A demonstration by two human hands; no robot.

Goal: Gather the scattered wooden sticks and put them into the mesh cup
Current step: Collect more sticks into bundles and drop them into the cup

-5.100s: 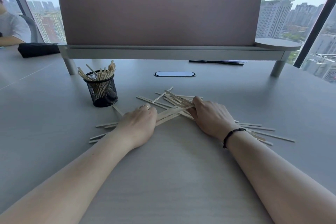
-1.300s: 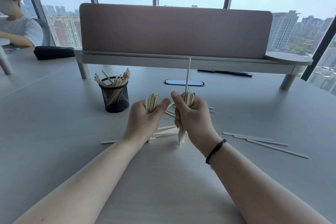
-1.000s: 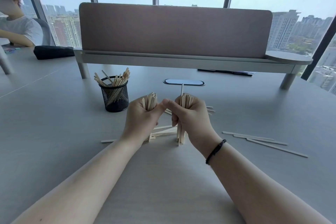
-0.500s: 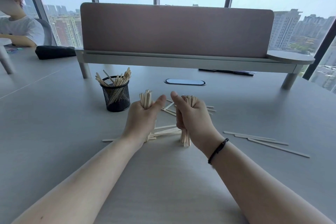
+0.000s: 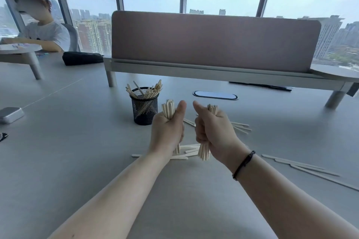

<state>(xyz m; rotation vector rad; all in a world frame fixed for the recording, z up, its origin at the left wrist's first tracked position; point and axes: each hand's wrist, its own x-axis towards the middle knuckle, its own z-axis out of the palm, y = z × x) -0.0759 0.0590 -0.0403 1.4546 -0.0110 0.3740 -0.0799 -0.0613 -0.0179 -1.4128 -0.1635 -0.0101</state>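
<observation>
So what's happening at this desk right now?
A person is tidying wooden sticks into a black mesh cup that already holds some. Each fist grips an upright bundle: the left hand one, the right hand another, their lower ends near the table. Loose sticks still lie to the right, with more under and behind the hands.

The mesh cup (image 5: 144, 105) stands on the desk (image 5: 68, 151) toward its far edge, sticks inside it, left of both hands. The left hand (image 5: 167, 132) and right hand (image 5: 212, 132), each fisted around an upright bundle, sit side by side mid-desk. Loose sticks (image 5: 303, 167) lie toward the right edge; a few more (image 5: 186, 151) lie beneath the hands.
</observation>
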